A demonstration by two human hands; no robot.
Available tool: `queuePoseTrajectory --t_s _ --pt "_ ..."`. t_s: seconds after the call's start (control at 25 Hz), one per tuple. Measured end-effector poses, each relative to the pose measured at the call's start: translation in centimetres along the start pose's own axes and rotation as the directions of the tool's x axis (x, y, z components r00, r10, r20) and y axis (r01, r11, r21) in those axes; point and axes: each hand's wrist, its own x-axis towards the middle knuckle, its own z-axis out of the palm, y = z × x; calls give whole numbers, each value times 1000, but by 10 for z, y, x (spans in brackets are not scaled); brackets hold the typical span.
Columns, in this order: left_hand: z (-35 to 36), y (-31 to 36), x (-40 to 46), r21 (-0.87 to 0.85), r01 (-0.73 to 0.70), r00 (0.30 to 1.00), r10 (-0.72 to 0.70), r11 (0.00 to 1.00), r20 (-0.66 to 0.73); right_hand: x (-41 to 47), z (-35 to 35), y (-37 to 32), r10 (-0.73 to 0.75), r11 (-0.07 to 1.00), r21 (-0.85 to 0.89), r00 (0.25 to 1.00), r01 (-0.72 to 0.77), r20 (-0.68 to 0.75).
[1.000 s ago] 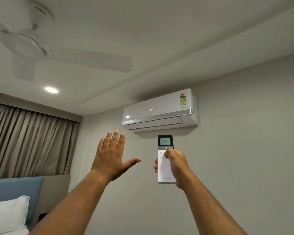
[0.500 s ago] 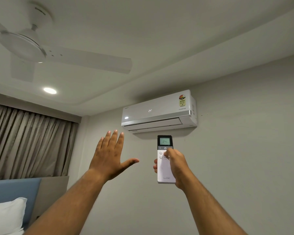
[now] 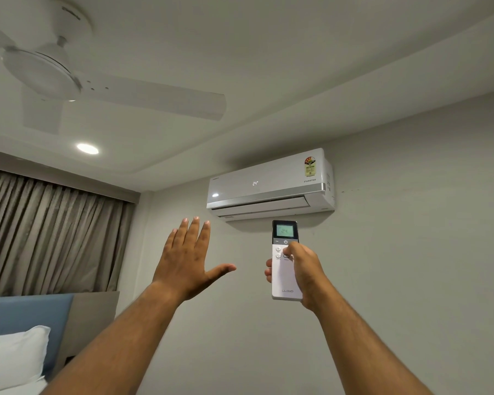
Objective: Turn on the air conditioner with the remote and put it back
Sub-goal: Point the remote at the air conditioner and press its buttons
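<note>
The right hand (image 3: 304, 273) is clamped on the remote (image 3: 285, 259) at centre frame, fingers wrapped round its back and the thumb lying on the buttons just below the power key, its top end aimed up at the AC (image 3: 270, 185) on the wall directly above. Both the remote's screen and the unit's front read 24 and the flap looks part open, so the switch-on step seems done or nearly so; to do it well, keep the remote pointed squarely at the unit, press once only, and wait for airflow before lowering it. The left hand (image 3: 187, 259) is raised at centre left, empty, fingers spread apart. No desk or holder for the remote is in view. The room has a ceiling fan (image 3: 49, 72) at upper left, curtains (image 3: 49, 235) at left, and a pillow (image 3: 12, 357) at lower left.
</note>
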Motion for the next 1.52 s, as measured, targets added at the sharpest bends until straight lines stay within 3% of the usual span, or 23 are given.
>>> queuePoseTrajectory --t_s 1.52 --pt "-5 -3 -4 39 15 1000 -15 999 0 -2 6 9 39 998 -40 999 -38 22"
